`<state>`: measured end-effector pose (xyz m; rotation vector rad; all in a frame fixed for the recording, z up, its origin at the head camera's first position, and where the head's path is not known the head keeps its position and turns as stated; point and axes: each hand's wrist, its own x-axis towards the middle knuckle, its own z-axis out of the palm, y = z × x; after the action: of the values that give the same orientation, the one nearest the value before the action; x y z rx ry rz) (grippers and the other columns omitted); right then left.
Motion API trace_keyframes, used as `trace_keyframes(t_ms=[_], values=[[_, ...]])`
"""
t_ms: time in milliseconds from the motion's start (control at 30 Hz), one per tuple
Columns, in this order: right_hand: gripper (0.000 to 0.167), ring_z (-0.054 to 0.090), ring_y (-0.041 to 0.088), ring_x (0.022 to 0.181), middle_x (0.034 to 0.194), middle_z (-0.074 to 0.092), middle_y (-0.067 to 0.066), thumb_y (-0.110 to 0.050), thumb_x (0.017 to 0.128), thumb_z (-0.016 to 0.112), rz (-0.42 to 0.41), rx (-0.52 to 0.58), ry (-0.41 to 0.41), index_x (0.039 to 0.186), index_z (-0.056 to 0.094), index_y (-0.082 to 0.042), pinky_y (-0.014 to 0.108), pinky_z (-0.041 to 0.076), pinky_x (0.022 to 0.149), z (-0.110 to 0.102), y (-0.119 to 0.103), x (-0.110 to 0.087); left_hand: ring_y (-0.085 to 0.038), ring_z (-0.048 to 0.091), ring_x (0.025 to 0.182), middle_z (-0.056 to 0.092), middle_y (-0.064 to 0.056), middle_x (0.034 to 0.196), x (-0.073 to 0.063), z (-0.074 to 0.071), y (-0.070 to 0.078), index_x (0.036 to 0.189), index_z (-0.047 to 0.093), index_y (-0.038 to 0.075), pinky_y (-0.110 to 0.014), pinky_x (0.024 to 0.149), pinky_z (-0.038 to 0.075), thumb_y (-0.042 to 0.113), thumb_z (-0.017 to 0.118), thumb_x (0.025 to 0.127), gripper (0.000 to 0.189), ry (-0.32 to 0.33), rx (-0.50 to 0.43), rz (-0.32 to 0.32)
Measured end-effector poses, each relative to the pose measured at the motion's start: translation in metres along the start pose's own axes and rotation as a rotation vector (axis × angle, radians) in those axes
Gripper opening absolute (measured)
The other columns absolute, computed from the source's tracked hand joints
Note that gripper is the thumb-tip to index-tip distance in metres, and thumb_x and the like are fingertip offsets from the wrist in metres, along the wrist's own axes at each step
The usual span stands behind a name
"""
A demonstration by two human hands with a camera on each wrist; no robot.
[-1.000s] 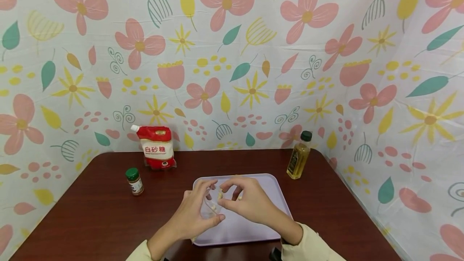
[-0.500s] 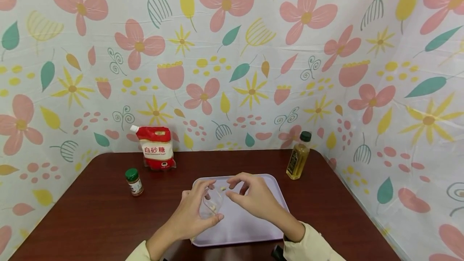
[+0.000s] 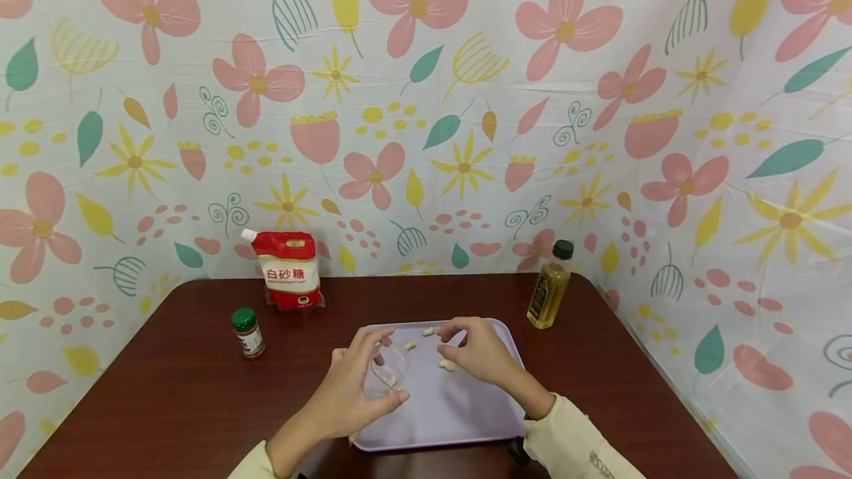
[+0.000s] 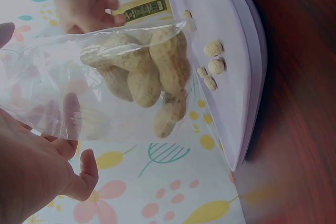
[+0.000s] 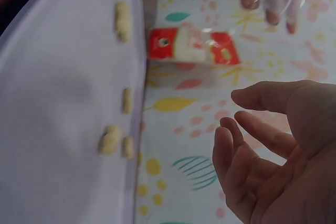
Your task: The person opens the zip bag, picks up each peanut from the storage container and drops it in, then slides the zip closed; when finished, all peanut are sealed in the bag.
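Note:
My left hand (image 3: 353,390) holds a clear plastic bag (image 3: 379,383) upright over the left part of the lilac tray (image 3: 433,420), fingers and thumb curved round its mouth. Several unshelled peanuts (image 4: 169,61) lie at the bottom of the bag, seen large in the left wrist view. To the right of the bag, my right hand (image 3: 486,353) hovers over the tray, its thumb and fingers apart and holding nothing. Loose peanuts lie on the tray, including one peanut (image 3: 410,346) between the hands and others (image 3: 447,365) close to the right fingertips.
On the dark wooden table (image 3: 166,390) stand a red and white sugar pouch (image 3: 290,270) and a green-capped spice jar (image 3: 248,333) at the left. A dark-capped oil bottle (image 3: 550,285) stands at the back right. Flowered cloth (image 3: 426,117) hangs behind.
The right hand has moved right, away from the bag's mouth, where its fingertips were close together at a peanut. More tray peanuts now show. The left hand stays nearly still with the bag.

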<state>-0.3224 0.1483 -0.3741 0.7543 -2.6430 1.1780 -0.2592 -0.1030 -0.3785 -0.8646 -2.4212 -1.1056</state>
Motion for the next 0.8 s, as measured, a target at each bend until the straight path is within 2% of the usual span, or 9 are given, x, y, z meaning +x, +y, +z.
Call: trace_keyframes(t_ms=[133,367,600,800], values=[[0.013,0.062,0.017,0.070,0.090,0.071,0.009,-0.005,0.082,0.077,0.020,-0.012,-0.029,0.094,0.074,-0.009,0.027,0.049,0.060,0.003,0.017,0.004,-0.005,0.052,0.096,0.048,0.010,0.125,0.000,0.000,0.000,0.143,0.041,0.023,-0.044,0.082,0.028,0.034,0.084,0.076,0.080,0.002,0.000,0.003],[0.015,0.066,0.031,0.084,0.086,0.071,0.008,-0.004,0.079,0.080,0.065,-0.044,-0.109,0.092,0.073,-0.001,0.032,0.049,0.068,0.008,0.042,0.006,-0.005,0.052,0.095,0.048,0.010,0.125,0.000,0.002,0.001,0.142,0.042,0.023,-0.043,0.081,0.028,0.032,0.084,0.075,0.080,0.004,-0.001,0.008],[0.017,0.065,0.017,0.077,0.081,0.070,0.003,-0.005,0.074,0.082,0.082,-0.033,-0.200,0.088,0.073,-0.003,0.028,0.049,0.064,0.013,0.057,0.009,-0.003,0.051,0.095,0.048,0.009,0.126,0.000,0.001,0.001,0.143,0.042,0.023,-0.043,0.081,0.029,0.037,0.083,0.076,0.079,0.006,0.002,0.015],[0.015,0.062,0.009,0.073,0.077,0.069,-0.003,-0.007,0.074,0.084,0.094,-0.086,-0.220,0.084,0.073,-0.007,0.029,0.049,0.064,0.019,0.058,0.009,-0.006,0.053,0.094,0.048,0.010,0.126,-0.001,0.002,0.000,0.142,0.042,0.023,-0.042,0.080,0.029,0.037,0.083,0.076,0.079,0.007,0.000,0.012]])
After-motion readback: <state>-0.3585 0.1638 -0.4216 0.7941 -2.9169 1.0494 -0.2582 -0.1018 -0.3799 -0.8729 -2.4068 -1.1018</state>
